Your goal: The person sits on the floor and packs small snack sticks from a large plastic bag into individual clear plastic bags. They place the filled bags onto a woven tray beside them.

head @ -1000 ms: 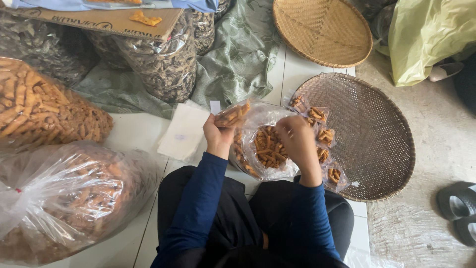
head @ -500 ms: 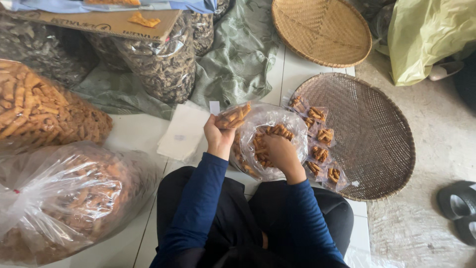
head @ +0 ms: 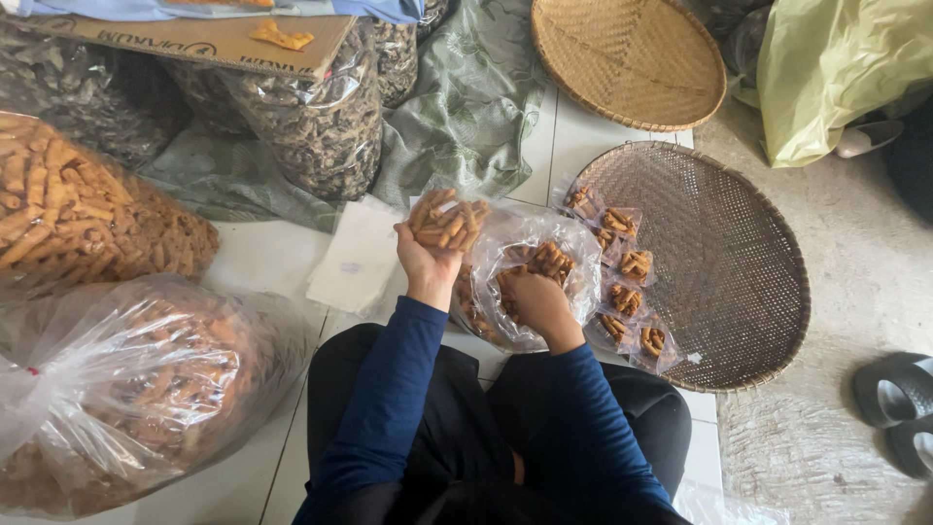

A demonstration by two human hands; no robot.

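Your left hand [head: 428, 261] cups small clear packet of orange snack sticks [head: 445, 220]; right hand [head: 530, 301], fingers curled, digs in open clear plastic bag [head: 573, 255]. Sticks light, brittle; film slippery. Grip packet by neck, don't squeeze.

I sit on a white tiled floor [head: 262, 258]; on it lie a round brown woven tray [head: 724, 262], a paler round bamboo tray [head: 627, 58], a green plastic sheet [head: 466, 117] and big clear bags of orange snack sticks [head: 126, 379]

two woven trays [head: 719, 321] [head: 632, 58], big sacks of fried sticks [head: 87, 224], cardboard box [head: 194, 44], yellow-green bag [head: 836, 68], sandals [head: 894, 413].
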